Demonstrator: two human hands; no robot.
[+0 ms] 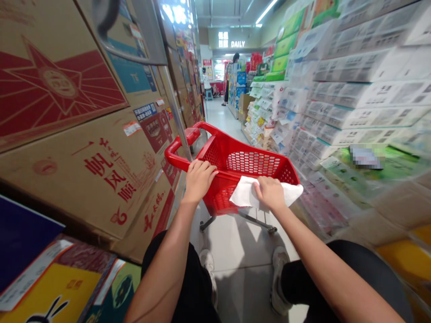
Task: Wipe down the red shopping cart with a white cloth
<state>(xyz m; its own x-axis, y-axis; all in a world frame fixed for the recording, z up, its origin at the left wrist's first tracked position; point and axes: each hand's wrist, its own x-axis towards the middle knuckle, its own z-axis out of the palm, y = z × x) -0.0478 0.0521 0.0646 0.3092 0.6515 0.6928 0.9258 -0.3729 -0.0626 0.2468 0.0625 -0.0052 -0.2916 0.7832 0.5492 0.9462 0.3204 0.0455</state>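
A red plastic shopping cart (252, 162) with perforated walls stands in front of me, its handle end at the left. My left hand (200, 176) is closed over the cart's near rim, close to the handle. A white cloth (244, 193) lies over the near rim further right. My right hand (270, 192) is wrapped round the cloth and presses it against the rim, with the thumb on top. The cloth hangs out on both sides of that hand.
Stacked cardboard boxes (77, 166) line the left side, beside a metal post (175, 105). Packs of white tissue (350, 96) are piled at the right. Down the aisle (220, 114) a person (230, 78) stands, and another sits on a stool (209, 94).
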